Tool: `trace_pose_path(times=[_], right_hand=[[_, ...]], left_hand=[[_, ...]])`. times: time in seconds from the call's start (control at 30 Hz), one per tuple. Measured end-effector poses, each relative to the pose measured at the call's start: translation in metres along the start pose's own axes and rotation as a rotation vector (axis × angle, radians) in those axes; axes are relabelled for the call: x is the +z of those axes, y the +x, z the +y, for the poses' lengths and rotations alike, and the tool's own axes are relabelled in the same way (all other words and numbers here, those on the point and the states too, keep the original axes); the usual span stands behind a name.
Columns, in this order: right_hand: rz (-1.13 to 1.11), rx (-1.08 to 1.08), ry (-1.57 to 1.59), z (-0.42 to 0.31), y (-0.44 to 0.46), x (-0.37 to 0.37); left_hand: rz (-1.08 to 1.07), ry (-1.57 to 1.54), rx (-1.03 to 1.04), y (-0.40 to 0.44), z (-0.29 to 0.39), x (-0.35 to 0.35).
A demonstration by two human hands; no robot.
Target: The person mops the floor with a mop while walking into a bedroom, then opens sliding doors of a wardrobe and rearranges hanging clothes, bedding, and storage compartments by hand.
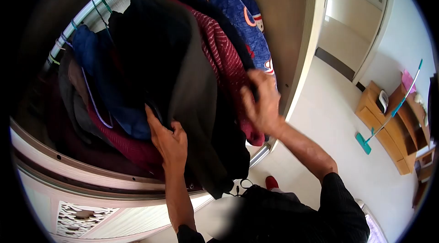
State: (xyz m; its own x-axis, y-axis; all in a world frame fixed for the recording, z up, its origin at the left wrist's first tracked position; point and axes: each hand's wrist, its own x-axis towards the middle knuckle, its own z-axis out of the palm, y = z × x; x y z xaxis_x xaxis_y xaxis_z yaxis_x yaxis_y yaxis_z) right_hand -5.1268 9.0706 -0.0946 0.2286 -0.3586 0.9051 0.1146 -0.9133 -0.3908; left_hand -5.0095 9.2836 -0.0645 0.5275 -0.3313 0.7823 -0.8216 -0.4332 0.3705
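Note:
A black jacket with a dark grey inner side hangs in the wardrobe. My left hand is closed on its front edge, index finger reaching in between the clothes. My right hand, slightly blurred, is beside a maroon patterned garment, its fingers curved and apart with nothing seen in them. Behind that hangs a blue printed fleece garment. Left of the black jacket is a navy garment; a thin hanger shows among the clothes.
A white hanging rail carries several coloured hangers. The wardrobe's side panel edge stands to the right, its bottom track below. Farther right are a wooden cabinet and a green mop. A red shoe is on the floor.

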Motion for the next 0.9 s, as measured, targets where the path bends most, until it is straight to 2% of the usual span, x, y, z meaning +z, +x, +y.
trace_pose_path(times=[0.03,0.1,0.13,0.2,0.23,0.3,0.37,0.5,0.63,0.7,0.77,0.8,0.87,0.9], right_hand=[[0.035,0.039,-0.071,0.017,0.011,-0.002],[-0.041,0.134,-0.160,0.036,0.017,0.001],[-0.037,0.126,-0.156,0.038,0.017,0.003],[-0.136,-0.008,-0.195,0.038,0.010,0.006],[-0.201,0.029,-0.197,0.038,0.001,0.017],[-0.297,0.110,0.024,0.024,-0.021,0.036],[-0.260,-0.106,0.107,-0.010,-0.027,0.052],[-0.338,-0.099,0.136,-0.050,-0.029,0.071],[-0.366,-0.139,0.077,-0.046,-0.027,0.066],[-0.304,-0.190,0.063,-0.028,-0.025,0.062],[-0.389,-0.185,0.027,0.001,-0.018,0.048],[-0.421,-0.157,0.032,0.021,-0.019,0.044],[-0.558,0.211,-0.108,0.033,-0.007,0.031],[-0.504,0.195,-0.155,0.035,0.003,0.024]], left_hand=[[0.008,-0.002,-0.002,0.000,0.005,-0.003],[-0.116,-0.170,-0.338,0.003,0.019,-0.013],[-0.107,-0.170,-0.334,0.003,0.018,-0.014],[-0.065,-0.041,-0.152,0.001,0.016,-0.014],[-0.064,-0.039,-0.151,0.001,0.015,-0.013],[-0.034,-0.045,-0.038,0.001,0.012,-0.010],[-0.047,-0.018,-0.078,-0.001,0.006,-0.005],[-0.061,-0.026,-0.219,-0.004,0.001,-0.008],[-0.062,-0.079,-0.247,-0.006,-0.003,-0.007],[-0.060,0.009,-0.145,-0.011,-0.005,0.000],[-0.074,-0.025,-0.115,-0.011,0.000,0.014],[-0.098,-0.069,-0.138,-0.014,0.004,0.022],[-0.124,-0.094,-0.121,-0.017,0.016,0.036],[-0.129,-0.121,-0.107,-0.017,0.022,0.042]])
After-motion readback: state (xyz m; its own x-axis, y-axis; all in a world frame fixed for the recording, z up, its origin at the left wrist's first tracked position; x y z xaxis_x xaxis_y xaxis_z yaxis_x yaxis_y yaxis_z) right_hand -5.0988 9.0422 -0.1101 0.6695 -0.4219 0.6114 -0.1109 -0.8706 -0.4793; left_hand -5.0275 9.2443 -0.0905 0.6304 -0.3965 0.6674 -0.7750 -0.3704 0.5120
